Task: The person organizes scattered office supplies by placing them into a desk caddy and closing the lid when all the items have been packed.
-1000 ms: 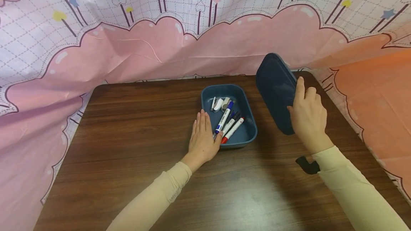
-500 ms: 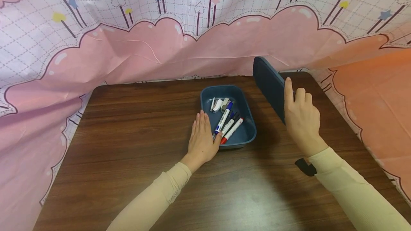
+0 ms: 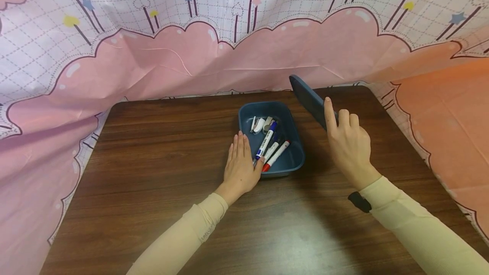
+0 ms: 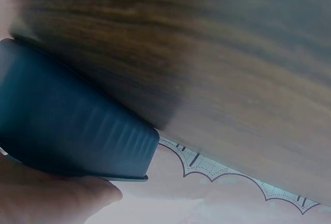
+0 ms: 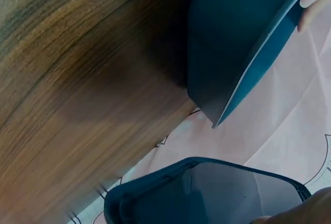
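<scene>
A blue plastic box stands on the table, holding several markers, a small white stapler and other small items. My left hand lies along the box's left side with straight fingers, its thumb over the near rim. In the left wrist view that thumb rests at the rim of the box. To the right, my right hand grips the edge of a blue lid, index finger stretched along it. Steeply tilted, the lid is raised beside the box; the right wrist view shows the lid's face.
The dark wooden table extends left of the box and in front of it. A pink and white patterned cloth hangs behind the table and down both sides. A black band is at the right wrist.
My right hand has brought the lid leftward toward the box and turned it, so it shows nearly edge-on. The left hand and the box have stayed in place.
</scene>
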Action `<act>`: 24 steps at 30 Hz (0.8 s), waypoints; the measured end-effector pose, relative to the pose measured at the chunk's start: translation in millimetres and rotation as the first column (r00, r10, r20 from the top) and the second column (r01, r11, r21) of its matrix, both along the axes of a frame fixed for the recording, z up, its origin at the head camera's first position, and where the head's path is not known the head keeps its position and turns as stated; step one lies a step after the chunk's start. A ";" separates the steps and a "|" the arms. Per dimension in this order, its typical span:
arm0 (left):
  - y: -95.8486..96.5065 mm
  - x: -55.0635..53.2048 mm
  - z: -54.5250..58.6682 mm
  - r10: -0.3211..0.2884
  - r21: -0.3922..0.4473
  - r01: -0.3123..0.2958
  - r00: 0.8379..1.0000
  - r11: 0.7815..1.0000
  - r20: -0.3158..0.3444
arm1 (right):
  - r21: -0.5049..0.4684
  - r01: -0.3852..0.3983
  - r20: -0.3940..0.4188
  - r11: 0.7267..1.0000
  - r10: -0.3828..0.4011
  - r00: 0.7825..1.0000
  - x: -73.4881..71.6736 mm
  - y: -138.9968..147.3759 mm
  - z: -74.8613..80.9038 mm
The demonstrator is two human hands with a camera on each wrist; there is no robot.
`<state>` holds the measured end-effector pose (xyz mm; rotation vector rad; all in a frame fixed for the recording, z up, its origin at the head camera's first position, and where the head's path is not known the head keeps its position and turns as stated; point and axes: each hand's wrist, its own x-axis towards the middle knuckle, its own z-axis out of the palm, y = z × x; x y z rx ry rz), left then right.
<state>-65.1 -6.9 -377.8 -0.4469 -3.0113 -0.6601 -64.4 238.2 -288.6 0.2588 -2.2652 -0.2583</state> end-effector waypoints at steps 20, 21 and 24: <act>25.8 -9.9 62.5 -0.008 0.154 0.015 0.999 0.988 -0.049 | 0.090 -0.011 -0.020 0.996 0.013 1.000 1.5 -23.1 1.1; 28.5 -9.7 66.8 -0.005 0.161 0.013 0.999 0.987 -0.044 | 0.099 -0.015 -0.016 0.995 0.016 1.000 2.0 -23.9 0.8; 36.4 -8.8 77.4 0.005 0.183 -0.002 1.000 0.983 -0.014 | 0.138 -0.033 0.006 0.990 0.033 0.999 4.0 -26.4 -0.2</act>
